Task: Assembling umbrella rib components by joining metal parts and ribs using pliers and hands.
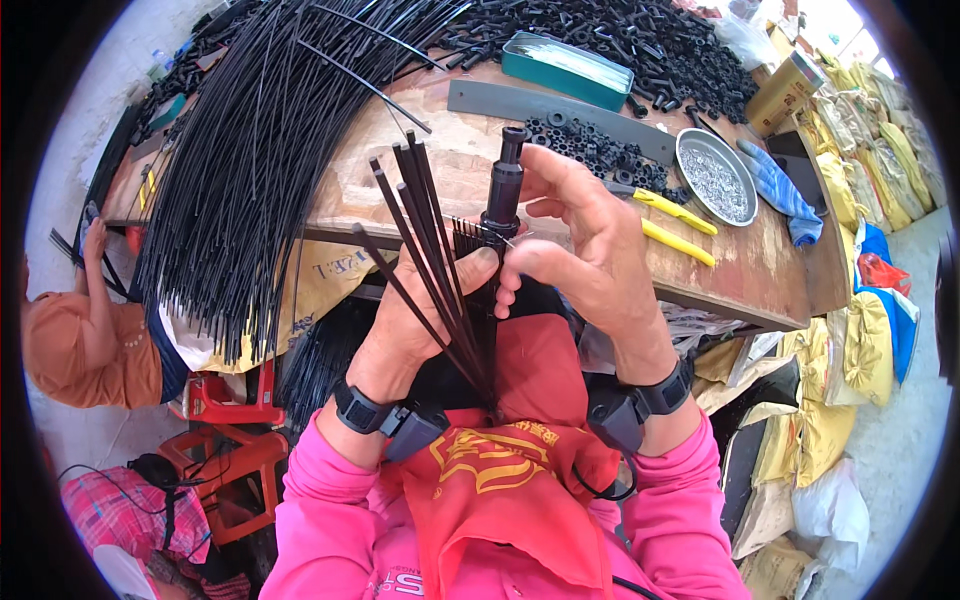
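While the wooden table (760,270) fills the upper middle of the view, a broad sheaf of long black rods (250,170) fans across its left half and hangs over the near edge. Loose black fittings (640,40) lie heaped along the far side. At the right edge of the scene, yellow sacks (860,340) are stacked on the floor beside the table, with a blue-and-white bag (900,310) among them. A teal box (565,70), long and flat with a clear lid, sits at the far middle of the table; a tan carton (785,90) stands at the far right corner. A round metal dish (715,178) of small bright parts rests near the right edge, beside a blue striped cloth (780,190). Yellow-handled pliers (675,225) lie just in front of the dish.

Centre: the left hand (420,310) is closed around a bundle of thin black rods (425,250), which rise and spread slightly toward the upper left. The right hand (590,250) holds a black hub (503,190), a stepped, upright cylinder with a comb-like toothed collar at its base, above the table's near edge and in front of the chest. Thumb and forefinger pinch together at the collar, touching the left thumb; the other right fingers curl loosely behind the hub. Whether a fine wire lies between the pinching fingertips cannot be told for certain.
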`<action>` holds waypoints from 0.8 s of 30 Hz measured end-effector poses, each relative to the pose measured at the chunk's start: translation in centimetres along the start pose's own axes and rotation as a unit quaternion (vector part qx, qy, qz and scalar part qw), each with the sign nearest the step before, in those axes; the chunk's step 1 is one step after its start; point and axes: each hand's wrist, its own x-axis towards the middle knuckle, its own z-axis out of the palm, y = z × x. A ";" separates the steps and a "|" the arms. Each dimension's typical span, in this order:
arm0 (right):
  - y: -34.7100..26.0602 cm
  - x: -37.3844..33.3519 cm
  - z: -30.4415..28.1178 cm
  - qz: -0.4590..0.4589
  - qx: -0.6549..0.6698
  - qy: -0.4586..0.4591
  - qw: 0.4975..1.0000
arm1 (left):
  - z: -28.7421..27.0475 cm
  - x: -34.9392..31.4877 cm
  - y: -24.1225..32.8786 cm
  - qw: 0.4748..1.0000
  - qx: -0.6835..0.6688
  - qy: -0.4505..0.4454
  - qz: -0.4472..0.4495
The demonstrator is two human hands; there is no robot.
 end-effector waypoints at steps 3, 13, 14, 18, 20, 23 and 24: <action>-0.5 -1.1 -0.5 0.033 0.117 0.002 0.993 | 0.1 0.2 -0.1 1.000 0.022 -0.008 0.013; -1.5 -1.5 0.4 -0.016 -0.054 0.030 0.998 | 0.1 -0.1 -0.1 0.999 0.042 0.009 0.009; -1.7 -1.5 0.6 -0.015 -0.053 0.030 0.998 | 0.0 -0.1 -0.1 0.999 0.036 -0.002 0.009; -1.3 -1.8 1.7 0.018 -0.054 0.059 0.997 | 0.8 -0.2 -0.3 0.999 0.034 0.007 0.032; -1.2 -2.0 1.9 0.054 0.023 0.072 0.996 | 0.6 -0.1 0.1 0.997 0.067 -0.018 0.023; -1.5 -1.9 1.8 0.099 0.101 0.059 0.988 | 0.3 0.1 0.0 0.998 0.044 -0.035 0.019; -1.3 -1.9 1.7 0.103 0.170 0.060 0.978 | 0.3 0.2 0.1 0.998 0.033 -0.059 0.014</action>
